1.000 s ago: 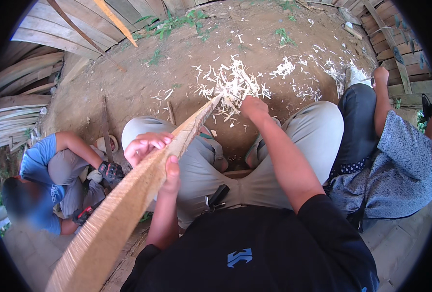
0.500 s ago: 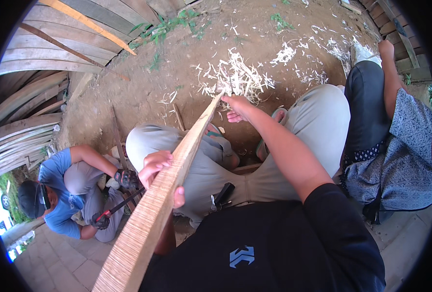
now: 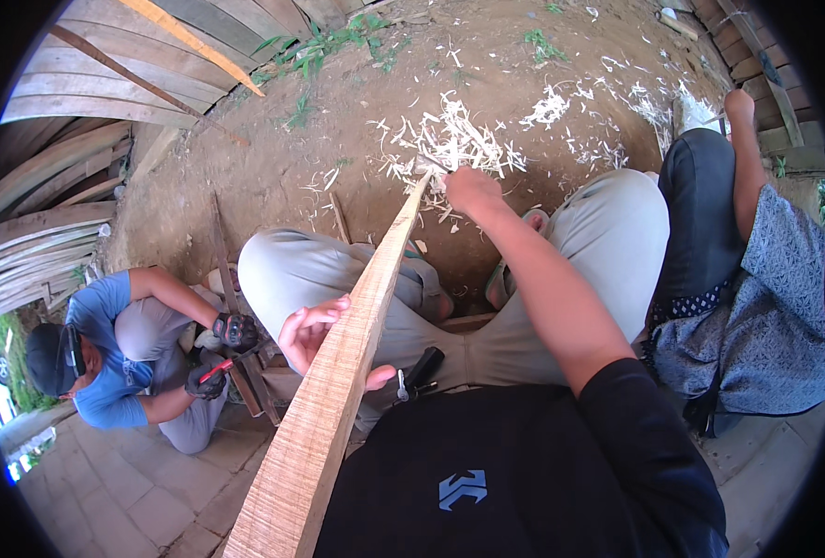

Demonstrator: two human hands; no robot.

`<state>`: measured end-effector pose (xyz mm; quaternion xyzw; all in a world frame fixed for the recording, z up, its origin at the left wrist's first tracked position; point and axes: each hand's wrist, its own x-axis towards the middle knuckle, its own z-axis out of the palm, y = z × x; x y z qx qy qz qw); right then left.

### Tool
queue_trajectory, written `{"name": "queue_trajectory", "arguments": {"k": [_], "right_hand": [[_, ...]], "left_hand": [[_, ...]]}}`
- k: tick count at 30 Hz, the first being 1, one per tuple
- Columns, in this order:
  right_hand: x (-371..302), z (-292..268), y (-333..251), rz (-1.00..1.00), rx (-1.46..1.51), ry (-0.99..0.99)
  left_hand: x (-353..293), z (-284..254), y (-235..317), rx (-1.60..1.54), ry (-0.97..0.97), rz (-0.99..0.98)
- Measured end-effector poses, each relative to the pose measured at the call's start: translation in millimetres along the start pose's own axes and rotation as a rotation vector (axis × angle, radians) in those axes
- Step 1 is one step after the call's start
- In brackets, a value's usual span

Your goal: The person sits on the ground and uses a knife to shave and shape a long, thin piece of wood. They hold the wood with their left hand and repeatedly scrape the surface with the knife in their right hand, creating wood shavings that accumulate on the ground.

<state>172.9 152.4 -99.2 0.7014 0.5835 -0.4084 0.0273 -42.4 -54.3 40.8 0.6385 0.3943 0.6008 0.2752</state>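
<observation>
A long squared wooden bar (image 3: pixel 338 391), tapered to a narrow point at its far end, slants up from the lower edge across my lap. My left hand (image 3: pixel 308 337) cradles it around the middle from beneath, with fingers on its left side and the thumb tip showing on the right. Beside the pointed end, my right hand (image 3: pixel 474 192) is closed around a handle that its fingers hide. A thin dark knife blade (image 3: pixel 434 164) juts from that fist toward the tip. Pale wood shavings (image 3: pixel 468 139) lie heaped on the ground just beyond.
At left crouches a person in a blue shirt (image 3: pixel 110 307), with dark gloves and a red-handled tool (image 3: pixel 215 371). Another person's patterned grey garment (image 3: pixel 756 316) is close on my right. Stacked boards (image 3: pixel 50 232) stand far left. Keys (image 3: pixel 402 384) hang at my waist.
My right hand has turned over and closed, its blade swinging toward the tip. The bar's near end has shifted right; my left fingers have loosened slightly. The co-worker's red-handled tool has pulled back.
</observation>
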Motion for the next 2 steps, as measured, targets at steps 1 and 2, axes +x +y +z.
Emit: {"name": "queue_trajectory", "arguments": {"k": [1, 2], "right_hand": [[0.6, -7.9, -3.2, -0.012, -0.042, 0.034], [0.4, -15.0, -6.5, 0.011, -0.034, 0.044]], "left_hand": [[-8.5, -0.5, -2.8, -0.009, 0.033, -0.036], [-13.7, 1.0, -5.5, 0.045, 0.031, -0.029]]}}
